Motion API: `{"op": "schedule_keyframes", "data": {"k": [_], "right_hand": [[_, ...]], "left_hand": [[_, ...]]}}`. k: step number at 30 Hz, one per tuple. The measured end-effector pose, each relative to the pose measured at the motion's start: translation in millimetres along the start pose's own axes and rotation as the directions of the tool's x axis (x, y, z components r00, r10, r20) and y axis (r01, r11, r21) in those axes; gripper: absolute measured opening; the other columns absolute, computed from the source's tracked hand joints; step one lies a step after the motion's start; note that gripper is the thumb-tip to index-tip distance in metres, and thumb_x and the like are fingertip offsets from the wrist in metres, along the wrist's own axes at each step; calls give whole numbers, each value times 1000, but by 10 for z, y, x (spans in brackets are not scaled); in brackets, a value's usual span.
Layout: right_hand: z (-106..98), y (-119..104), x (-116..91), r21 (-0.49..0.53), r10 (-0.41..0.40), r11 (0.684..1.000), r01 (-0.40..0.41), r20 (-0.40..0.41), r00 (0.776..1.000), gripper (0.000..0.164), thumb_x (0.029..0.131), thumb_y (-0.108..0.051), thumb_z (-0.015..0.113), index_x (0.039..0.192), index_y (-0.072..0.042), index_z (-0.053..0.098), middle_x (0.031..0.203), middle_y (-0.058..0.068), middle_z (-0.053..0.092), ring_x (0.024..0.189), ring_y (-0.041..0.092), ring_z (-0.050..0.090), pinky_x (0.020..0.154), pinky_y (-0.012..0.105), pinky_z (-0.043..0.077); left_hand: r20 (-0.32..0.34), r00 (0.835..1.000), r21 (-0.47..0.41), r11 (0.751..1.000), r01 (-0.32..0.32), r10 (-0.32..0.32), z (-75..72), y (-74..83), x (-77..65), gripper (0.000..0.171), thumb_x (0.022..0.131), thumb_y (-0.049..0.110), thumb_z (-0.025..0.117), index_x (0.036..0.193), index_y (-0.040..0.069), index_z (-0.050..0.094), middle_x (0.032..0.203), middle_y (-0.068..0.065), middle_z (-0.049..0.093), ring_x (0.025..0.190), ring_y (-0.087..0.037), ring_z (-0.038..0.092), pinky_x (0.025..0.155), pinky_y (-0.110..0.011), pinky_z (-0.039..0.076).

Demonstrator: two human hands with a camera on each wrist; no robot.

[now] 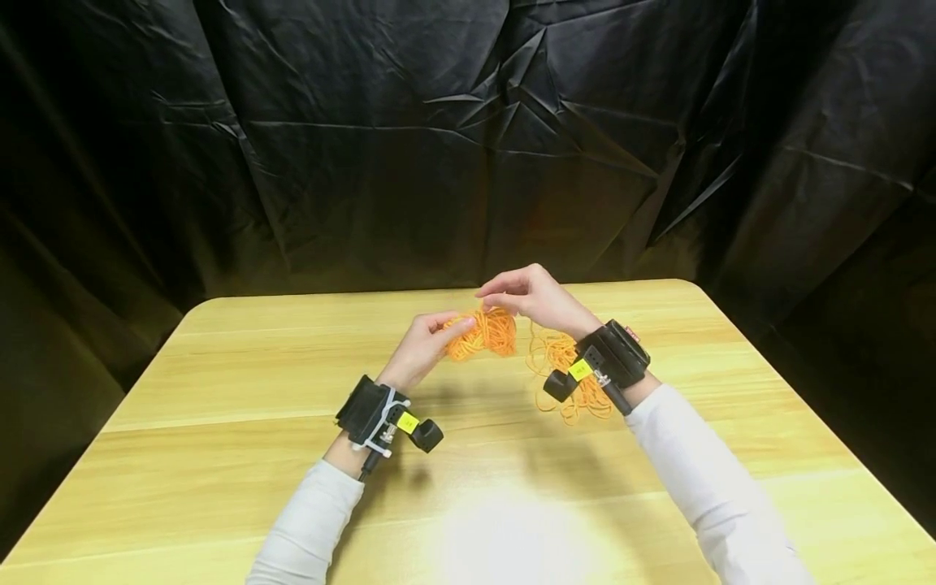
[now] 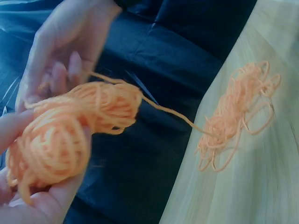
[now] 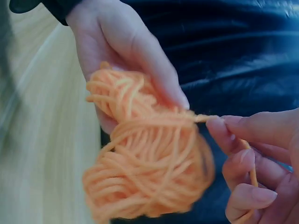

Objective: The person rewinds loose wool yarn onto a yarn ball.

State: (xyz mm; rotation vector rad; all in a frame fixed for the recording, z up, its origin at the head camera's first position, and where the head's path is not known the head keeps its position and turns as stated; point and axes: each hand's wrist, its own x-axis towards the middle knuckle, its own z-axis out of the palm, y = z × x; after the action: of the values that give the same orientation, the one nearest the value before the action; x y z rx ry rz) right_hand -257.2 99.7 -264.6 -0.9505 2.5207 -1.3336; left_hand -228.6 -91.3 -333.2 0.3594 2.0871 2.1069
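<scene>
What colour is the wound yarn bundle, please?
The yarn bundle is orange, which shows best in the right wrist view.

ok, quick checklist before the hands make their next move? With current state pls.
1. Left hand holds the yarn bundle: ok, thumb pressed on it.
2. Right hand has the strand: ok, pinched at the fingertips near the bundle.
3. Strand leads to the loose pile: ok, its visible stretch runs down to the pile with no knot showing.
4. Pile laid out tidily: not ok, it's a heap of overlapping loops on the table.
5. Pile free of hidden knots: cannot tell, the loops cover each other.
</scene>
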Motion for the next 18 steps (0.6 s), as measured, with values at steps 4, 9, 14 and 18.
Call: {"op": "schedule_keyframes", "data": {"k": [4,9,14,18], "right_hand": [[47,155,43,72,34,997,-33,-11,999,23,84,-14,61,102,0,65,99,11,66,90,23,60,78,35,49],[181,393,33,224,106,969,-101,-15,994,25,85,-16,60,104,-1,65,99,6,67,91,18,59,77,28,48],[378,576,-50,556,177,819,-139,-14,984,19,86,2,47,89,-4,65,82,0,62,74,10,57,65,20,48],[545,619,-109,685,178,717,-129,-2,984,25,88,5,43,81,-11,61,78,0,57,66,8,51,64,19,45]], "left_hand": [[76,997,-31,999,9,-7,0,16,-23,33,84,15,62,112,-1,58,98,-8,63,82,-16,59,72,-25,51],[85,996,-121,993,-6,17,16,36,-29,24,83,5,61,106,-2,58,92,-6,62,79,-15,58,70,-23,50],[6,999,-223,974,-38,40,36,61,-13,11,82,-1,60,90,5,57,81,-3,59,73,-11,57,64,-20,50],[-91,995,-269,961,-64,40,41,72,3,13,81,-2,61,89,7,56,82,-3,59,73,-10,58,64,-19,50]]}}
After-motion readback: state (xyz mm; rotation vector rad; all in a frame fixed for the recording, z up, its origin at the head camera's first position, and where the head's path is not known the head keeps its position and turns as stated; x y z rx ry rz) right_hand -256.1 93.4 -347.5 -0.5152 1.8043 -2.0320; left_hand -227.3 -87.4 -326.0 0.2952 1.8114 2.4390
